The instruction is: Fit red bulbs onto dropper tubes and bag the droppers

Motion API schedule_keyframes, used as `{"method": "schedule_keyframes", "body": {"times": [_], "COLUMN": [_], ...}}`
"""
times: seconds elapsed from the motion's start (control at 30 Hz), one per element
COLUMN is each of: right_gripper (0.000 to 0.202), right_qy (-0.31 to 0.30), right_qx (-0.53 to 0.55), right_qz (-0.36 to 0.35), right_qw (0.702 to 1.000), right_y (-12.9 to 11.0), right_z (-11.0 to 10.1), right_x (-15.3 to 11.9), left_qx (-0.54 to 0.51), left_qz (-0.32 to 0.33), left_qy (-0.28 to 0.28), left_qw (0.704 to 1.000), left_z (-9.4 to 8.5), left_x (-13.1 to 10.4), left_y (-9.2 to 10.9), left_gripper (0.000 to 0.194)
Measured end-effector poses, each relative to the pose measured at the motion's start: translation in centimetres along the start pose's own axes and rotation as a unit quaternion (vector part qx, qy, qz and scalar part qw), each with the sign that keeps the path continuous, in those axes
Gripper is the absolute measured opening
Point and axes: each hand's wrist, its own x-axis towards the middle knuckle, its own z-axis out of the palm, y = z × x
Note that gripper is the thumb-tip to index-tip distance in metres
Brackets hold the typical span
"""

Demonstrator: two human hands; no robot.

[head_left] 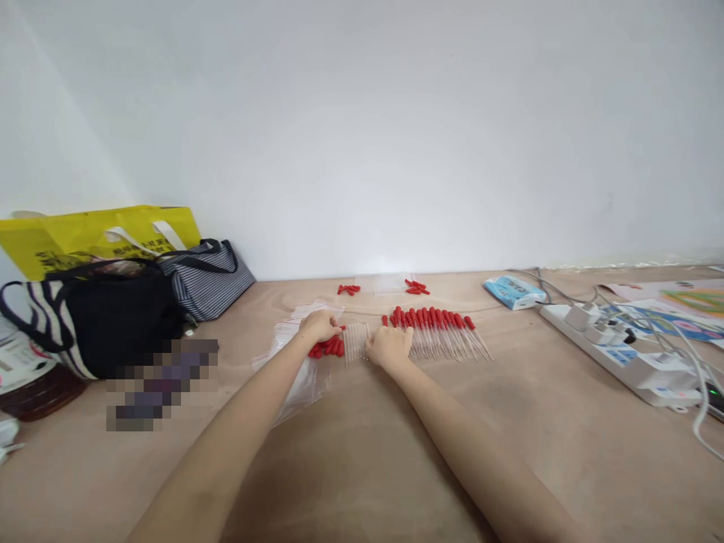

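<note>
My left hand (320, 327) is closed in a pinch by a heap of red bulbs (328, 348) lying on clear plastic bags (291, 369); a bit of red shows at its fingertips. My right hand (389, 345) is curled at the right edge of a row of thin clear tubes (356, 342), and its fingertips are partly hidden. To its right lies a row of droppers (438, 332) with red bulbs pointing toward the wall.
Behind the hands are two small red piles (349, 289) (417, 287) beside a clear bag (388, 283). Bags, including a black one (136, 320), stand left. A tissue pack (513, 292) and a power strip (622, 358) with cables lie right.
</note>
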Motion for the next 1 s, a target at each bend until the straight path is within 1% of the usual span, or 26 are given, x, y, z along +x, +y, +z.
{"method": "schedule_keyframes", "body": {"times": [0.1, 0.17, 0.23, 0.33, 0.4, 0.43, 0.47, 0.53, 0.57, 0.6, 0.67, 0.7, 0.77, 0.87, 1.0], "right_gripper": [0.023, 0.023, 0.026, 0.028, 0.025, 0.023, 0.021, 0.018, 0.018, 0.017, 0.014, 0.014, 0.023, 0.037, 0.036], "right_qy": [-0.021, -0.032, -0.036, -0.033, -0.026, -0.021, -0.016, -0.005, 0.020, 0.043, 0.082, 0.089, 0.099, 0.108, 0.104], "right_qx": [-0.001, 0.000, 0.004, 0.018, 0.037, 0.049, 0.064, 0.100, 0.153, 0.193, 0.223, 0.229, 0.226, 0.200, 0.196], "right_qz": [-0.007, -0.014, -0.022, -0.043, -0.072, -0.091, -0.113, -0.162, -0.215, -0.251, -0.283, -0.295, -0.314, -0.342, -0.353], "right_qw": [1.000, 0.999, 0.999, 0.998, 0.996, 0.994, 0.991, 0.982, 0.964, 0.947, 0.929, 0.923, 0.917, 0.912, 0.909], "right_y": [-0.4, -0.5, -0.4, 0.8, 2.3, 3.2, 4.3, 6.5, 7.6, 8.6, 10.2, 10.7, 11.2, 11.1, 10.8], "right_z": [0.0, -0.2, -0.5, -1.5, -2.3, -2.6, -2.7, -2.6, -2.3, -1.9, -1.1, -0.7, -0.3, -0.3, -0.3], "right_x": [0.3, 0.5, 0.6, 0.5, 0.1, -0.3, -0.8, -2.2, -3.0, -3.9, -5.6, -6.3, -7.2, -7.3, -6.8], "left_qx": [-0.007, -0.016, -0.031, -0.062, -0.092, -0.145, -0.187, -0.224, -0.230, -0.230, -0.223, -0.216, -0.198, -0.175, -0.178], "left_qz": [-0.007, -0.006, 0.010, 0.061, 0.106, 0.147, 0.179, 0.218, 0.232, 0.245, 0.273, 0.286, 0.303, 0.310, 0.322], "left_qy": [0.008, 0.041, 0.092, 0.152, 0.164, 0.172, 0.172, 0.169, 0.161, 0.154, 0.138, 0.132, 0.125, 0.125, 0.139], "left_qw": [1.000, 0.999, 0.995, 0.985, 0.976, 0.963, 0.950, 0.935, 0.931, 0.929, 0.926, 0.924, 0.924, 0.926, 0.920], "left_z": [-0.1, -0.3, -0.5, 0.0, 1.0, 1.5, 2.1, 3.1, 3.4, 3.7, 3.9, 3.9, 3.9, 3.7, 3.7], "left_x": [0.0, -0.3, -1.1, -3.4, -5.4, -6.5, -7.5, -9.3, -10.0, -10.5, -11.3, -11.5, -11.7, -11.7, -11.7], "left_y": [0.1, 0.3, 0.6, 1.2, 1.6, 1.7, 1.8, 2.0, 2.2, 2.3, 2.6, 2.7, 2.9, 3.0, 2.9], "left_gripper": [0.009, 0.008, 0.009, 0.016, 0.017, 0.018, 0.022, 0.026, 0.023, 0.021, 0.019, 0.018, 0.016, 0.013, 0.010]}}
